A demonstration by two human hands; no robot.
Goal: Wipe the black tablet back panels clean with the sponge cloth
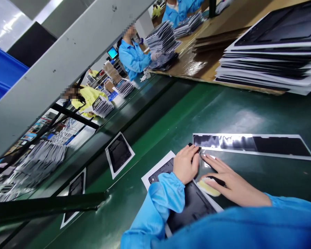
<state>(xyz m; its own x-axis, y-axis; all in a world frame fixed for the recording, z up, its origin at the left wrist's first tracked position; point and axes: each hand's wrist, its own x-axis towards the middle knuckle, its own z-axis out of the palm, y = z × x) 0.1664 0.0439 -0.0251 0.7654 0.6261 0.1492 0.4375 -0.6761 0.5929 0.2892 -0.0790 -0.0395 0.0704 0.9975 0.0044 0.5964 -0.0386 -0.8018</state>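
Observation:
A black panel (194, 204) on white backing lies on the green work surface in front of me, partly covered by my sleeve. Over its upper edge is my left hand (186, 165), fingers bent and pressed together beside the near end of a long black strip (280, 147) with a white border. What these fingers pinch, if anything, is hidden. My right hand (229, 181) lies to the right of the panel, its fingers stretched out toward the left fingertips. Its thumb touches a yellow and white pad (208, 187) at the panel's edge.
A tall stack of black sheets (269, 65) stands on a brown board (197, 74) at upper right. Two more panels (119, 154) (76, 188) lie on the green belt. A green metal bar (46, 207) crosses at lower left. Co-workers (134, 57) stand beyond, near stacks.

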